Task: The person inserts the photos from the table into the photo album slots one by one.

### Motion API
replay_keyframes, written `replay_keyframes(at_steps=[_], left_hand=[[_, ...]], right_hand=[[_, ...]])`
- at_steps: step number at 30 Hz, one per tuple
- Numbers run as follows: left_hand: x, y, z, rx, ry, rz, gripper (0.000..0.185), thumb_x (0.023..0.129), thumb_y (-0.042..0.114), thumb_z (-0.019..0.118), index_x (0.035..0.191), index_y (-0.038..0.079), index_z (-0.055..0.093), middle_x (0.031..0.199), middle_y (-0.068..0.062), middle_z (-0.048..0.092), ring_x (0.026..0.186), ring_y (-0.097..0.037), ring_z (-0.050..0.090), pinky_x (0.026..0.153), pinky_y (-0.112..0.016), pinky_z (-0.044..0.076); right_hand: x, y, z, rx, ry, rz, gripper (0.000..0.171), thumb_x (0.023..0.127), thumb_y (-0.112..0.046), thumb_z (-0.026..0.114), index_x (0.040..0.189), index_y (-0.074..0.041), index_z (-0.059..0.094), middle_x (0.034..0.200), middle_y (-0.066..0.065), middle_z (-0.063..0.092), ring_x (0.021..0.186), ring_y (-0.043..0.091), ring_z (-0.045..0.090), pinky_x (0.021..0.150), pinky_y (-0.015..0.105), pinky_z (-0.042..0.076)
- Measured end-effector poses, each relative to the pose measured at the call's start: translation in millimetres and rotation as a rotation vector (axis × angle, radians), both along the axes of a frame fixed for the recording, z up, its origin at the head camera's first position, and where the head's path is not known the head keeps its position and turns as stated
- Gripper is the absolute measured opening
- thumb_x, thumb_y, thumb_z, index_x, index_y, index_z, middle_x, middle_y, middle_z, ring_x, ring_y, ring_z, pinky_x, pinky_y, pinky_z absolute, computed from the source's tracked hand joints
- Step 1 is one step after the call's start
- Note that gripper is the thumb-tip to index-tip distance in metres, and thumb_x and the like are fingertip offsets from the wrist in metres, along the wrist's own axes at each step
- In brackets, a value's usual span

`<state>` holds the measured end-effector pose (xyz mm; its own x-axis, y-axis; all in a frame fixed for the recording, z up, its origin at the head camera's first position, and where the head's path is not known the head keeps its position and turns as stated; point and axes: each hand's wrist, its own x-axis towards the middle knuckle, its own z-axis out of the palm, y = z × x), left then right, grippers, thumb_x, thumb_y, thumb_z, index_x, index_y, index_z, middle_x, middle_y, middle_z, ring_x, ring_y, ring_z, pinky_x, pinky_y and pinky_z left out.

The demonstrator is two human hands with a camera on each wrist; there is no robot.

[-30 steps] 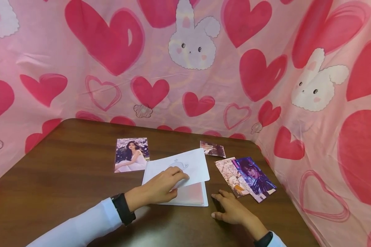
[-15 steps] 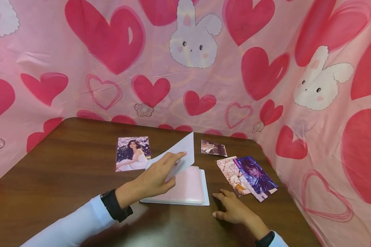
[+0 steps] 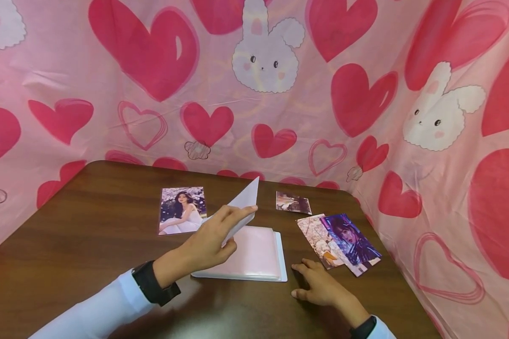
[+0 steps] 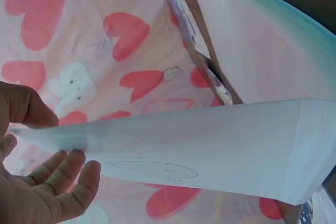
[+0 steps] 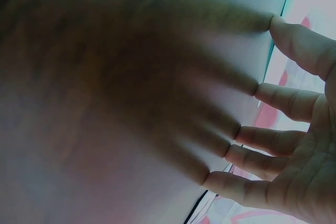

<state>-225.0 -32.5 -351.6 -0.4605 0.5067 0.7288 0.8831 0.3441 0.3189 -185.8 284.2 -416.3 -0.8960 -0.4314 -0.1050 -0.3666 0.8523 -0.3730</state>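
Note:
A small album (image 3: 254, 256) with pale pink pages lies on the brown table (image 3: 89, 245). My left hand (image 3: 214, 240) pinches its white cover (image 3: 242, 207) between thumb and fingers and holds it lifted, swung up toward the left. In the left wrist view the cover (image 4: 210, 150) crosses the frame with the pink page (image 4: 262, 45) behind it, and my left hand (image 4: 39, 171) holds its edge. My right hand (image 3: 316, 285) rests flat on the table just right of the album, fingers spread (image 5: 283, 129).
A portrait photo (image 3: 181, 210) lies left of the album. A small photo (image 3: 293, 203) lies behind it and several overlapping photos (image 3: 341, 242) lie to the right. A pink heart-and-bunny cloth (image 3: 254, 84) walls in the table at back and right.
My left hand has lifted the white cover from nearly flat on the album to raised and tilted left, baring the pink page. The right hand has stayed in place.

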Motion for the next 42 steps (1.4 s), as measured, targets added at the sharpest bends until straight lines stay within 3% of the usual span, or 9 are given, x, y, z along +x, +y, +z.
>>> replay_keyframes(at_steps=[6,13,19,24,30,42], left_hand=[[5.5,-11.0,5.4,0.098,-0.054,0.075,0.07,0.07,-0.006,0.06,0.135,0.018,0.045,0.107,-0.01,0.052,0.086,-0.019,0.055,0.065,-0.032,0.052],[5.2,-24.8,15.9,0.203,0.056,0.131,0.05,0.07,-0.006,0.06,0.118,0.002,0.05,0.101,-0.01,0.055,0.085,-0.018,0.054,0.068,-0.035,0.05],[7.2,-44.5,25.2,0.258,0.084,0.228,0.04,0.069,-0.006,0.064,0.107,-0.003,0.054,0.098,-0.012,0.057,0.081,-0.018,0.055,0.065,-0.036,0.053],[8.2,-61.4,30.3,0.296,0.1,0.32,0.033,0.068,-0.004,0.063,0.1,-0.003,0.055,0.091,-0.011,0.059,0.073,-0.017,0.056,0.064,-0.024,0.05],[13.1,-76.8,30.9,0.283,0.021,0.444,0.036,0.064,-0.007,0.065,0.099,-0.003,0.053,0.089,-0.012,0.058,0.07,-0.017,0.053,0.063,-0.007,0.041],[22.7,-93.1,36.3,0.306,-0.166,0.593,0.048,0.067,-0.01,0.065,0.114,-0.004,0.055,0.099,-0.016,0.058,0.07,-0.021,0.049,0.052,-0.018,0.04]], right_hand=[[0.0,0.3,-0.3,0.007,-0.002,-0.002,0.063,0.079,-0.034,0.073,0.127,0.0,0.052,0.13,0.035,0.037,0.117,0.053,0.035,0.088,0.064,0.036],[-0.1,0.9,-0.4,0.001,0.006,-0.003,0.063,0.079,-0.033,0.074,0.127,0.0,0.052,0.13,0.036,0.038,0.117,0.053,0.036,0.087,0.064,0.036],[-1.1,1.2,-1.3,0.003,0.011,0.001,0.063,0.079,-0.033,0.074,0.127,0.001,0.052,0.13,0.036,0.038,0.116,0.053,0.036,0.087,0.064,0.036],[-1.0,0.6,-1.5,0.002,0.019,0.009,0.062,0.078,-0.033,0.074,0.126,0.001,0.052,0.129,0.036,0.039,0.116,0.053,0.037,0.088,0.064,0.036],[0.4,0.5,0.2,-0.01,0.014,0.005,0.062,0.078,-0.031,0.075,0.126,0.002,0.052,0.129,0.036,0.038,0.116,0.054,0.036,0.087,0.065,0.036],[1.3,0.6,1.2,-0.019,0.011,0.002,0.063,0.078,-0.032,0.074,0.126,0.001,0.052,0.129,0.036,0.038,0.117,0.054,0.035,0.087,0.066,0.035]])
